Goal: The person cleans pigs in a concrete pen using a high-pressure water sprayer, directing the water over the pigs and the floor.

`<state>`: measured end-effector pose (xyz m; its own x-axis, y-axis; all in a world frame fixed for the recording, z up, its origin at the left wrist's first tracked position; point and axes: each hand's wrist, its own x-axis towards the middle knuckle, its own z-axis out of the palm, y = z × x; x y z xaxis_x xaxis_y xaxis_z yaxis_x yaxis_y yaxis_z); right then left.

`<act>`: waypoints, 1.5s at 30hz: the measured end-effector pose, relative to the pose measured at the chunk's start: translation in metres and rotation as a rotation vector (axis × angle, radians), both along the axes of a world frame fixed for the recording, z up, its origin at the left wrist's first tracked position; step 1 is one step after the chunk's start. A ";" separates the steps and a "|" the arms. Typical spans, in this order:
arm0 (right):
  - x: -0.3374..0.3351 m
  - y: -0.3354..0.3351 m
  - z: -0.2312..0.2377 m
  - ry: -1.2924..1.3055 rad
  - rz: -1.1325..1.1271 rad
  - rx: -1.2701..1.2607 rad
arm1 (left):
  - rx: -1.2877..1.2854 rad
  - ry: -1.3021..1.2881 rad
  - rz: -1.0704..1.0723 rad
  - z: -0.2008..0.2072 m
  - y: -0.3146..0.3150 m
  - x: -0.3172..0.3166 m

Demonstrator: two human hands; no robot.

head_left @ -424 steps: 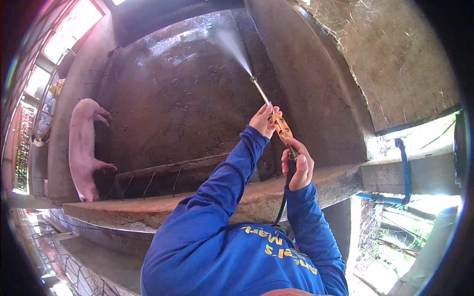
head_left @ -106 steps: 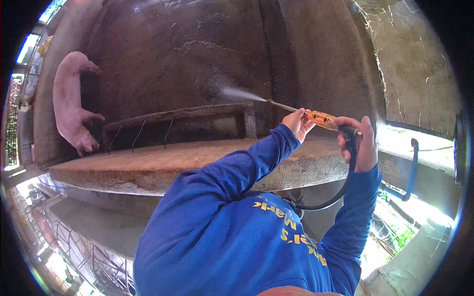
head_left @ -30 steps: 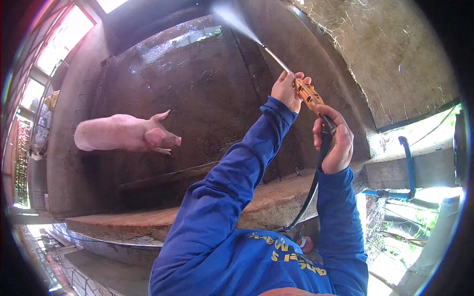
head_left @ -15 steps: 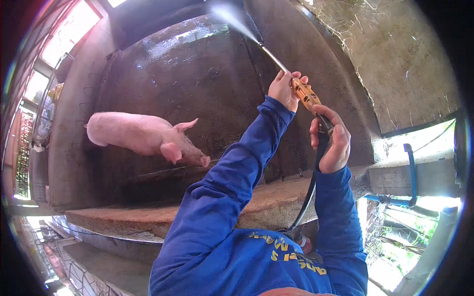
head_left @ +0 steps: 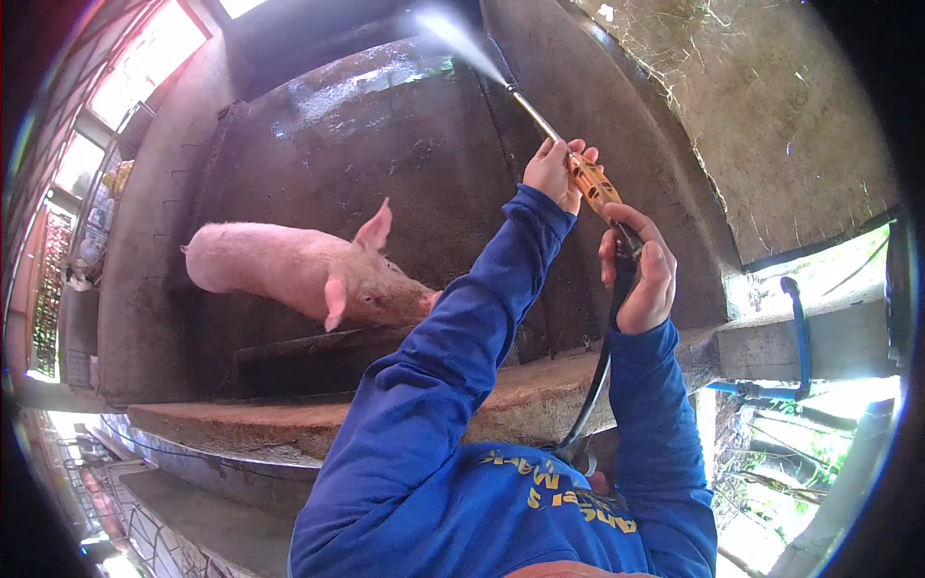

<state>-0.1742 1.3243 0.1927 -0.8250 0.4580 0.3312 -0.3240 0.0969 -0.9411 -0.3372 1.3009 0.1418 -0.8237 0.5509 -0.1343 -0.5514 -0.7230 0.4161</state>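
A pressure washer spray gun with an orange grip and a metal wand is held out over the pen. My left hand is closed around the front of the orange grip, where the wand begins. Farther back, my right hand wraps the dark rear end, from which a black hose runs down toward my body. White spray fans from the nozzle toward the far wall. Left of my left forearm stands a pink pig, its snout partly behind my sleeve.
Wet dark concrete makes up the pen floor. A low concrete wall crosses in front of me. On the right are a rough wall and a blue pipe. Another pink animal shows behind bars at lower left.
The pig has shifted right, its snout now reaching my left sleeve and its ears raised differently. Both hands keep their hold, and the spray still points to the far wall.
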 end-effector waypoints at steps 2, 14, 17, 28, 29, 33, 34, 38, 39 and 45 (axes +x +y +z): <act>0.002 -0.001 0.002 0.007 0.000 0.009 | -0.011 -0.002 0.013 0.001 0.001 0.001; 0.004 0.001 0.004 0.003 0.029 -0.002 | -0.031 0.003 0.029 0.002 -0.002 0.004; 0.003 0.002 0.001 0.015 0.034 -0.010 | -0.037 -0.003 0.036 0.002 -0.002 0.004; 0.011 -0.003 0.018 -0.124 -0.036 0.066 | 0.002 -0.047 -0.201 -0.020 0.013 0.007; 0.012 -0.002 0.017 -0.124 -0.038 0.067 | -0.006 -0.051 -0.234 -0.018 0.017 0.011; 0.016 0.010 0.015 -0.095 -0.118 0.090 | -0.003 -0.025 -0.305 -0.005 0.033 0.022; 0.018 0.014 0.015 -0.070 -0.129 0.089 | -0.003 -0.025 -0.309 -0.004 0.037 0.023; 0.018 0.025 0.008 -0.046 -0.169 0.011 | 0.002 -0.012 -0.330 -0.005 0.048 0.014; 0.017 0.025 0.008 -0.037 -0.178 0.013 | 0.000 0.004 -0.324 -0.007 0.050 0.011; 0.015 0.042 -0.003 -0.024 -0.209 -0.043 | -0.060 0.016 -0.306 -0.004 0.060 0.013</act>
<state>-0.1590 1.3662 0.1892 -0.7179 0.6332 0.2891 -0.2788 0.1190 -0.9529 -0.3244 1.3611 0.1378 -0.6231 0.7651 -0.1626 -0.7329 -0.4985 0.4629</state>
